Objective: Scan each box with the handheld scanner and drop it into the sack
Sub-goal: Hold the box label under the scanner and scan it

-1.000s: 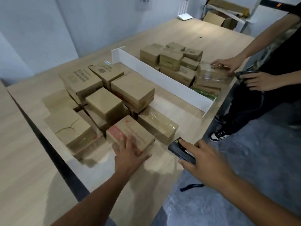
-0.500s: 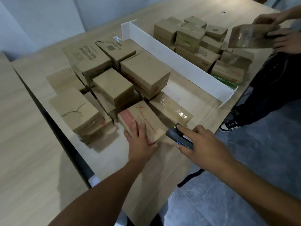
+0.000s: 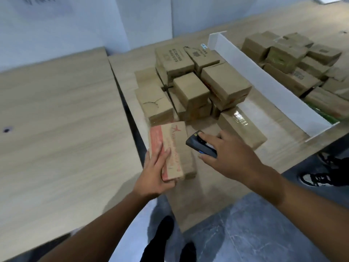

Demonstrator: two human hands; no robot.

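My left hand (image 3: 157, 172) grips a flat brown box with red print (image 3: 174, 146), lifted off the table near its front edge. Just to its right, my right hand (image 3: 229, 156) holds the dark handheld scanner (image 3: 200, 145), its front end close to the box's right side. Behind them a pile of cardboard boxes (image 3: 190, 86) fills my half of the table. A box wrapped in clear film (image 3: 240, 125) lies right of the scanner. No sack is in view.
A white divider board (image 3: 264, 80) runs across the wooden table (image 3: 213, 191). Beyond it lie more boxes (image 3: 294, 63). A second wooden table (image 3: 56, 138) stands at the left. Another person's shoe (image 3: 319, 178) is on the grey floor at right.
My left hand has picked the red-printed box up from the pile and pulled it towards me. My right hand brought the scanner up beside it. The view swung left.
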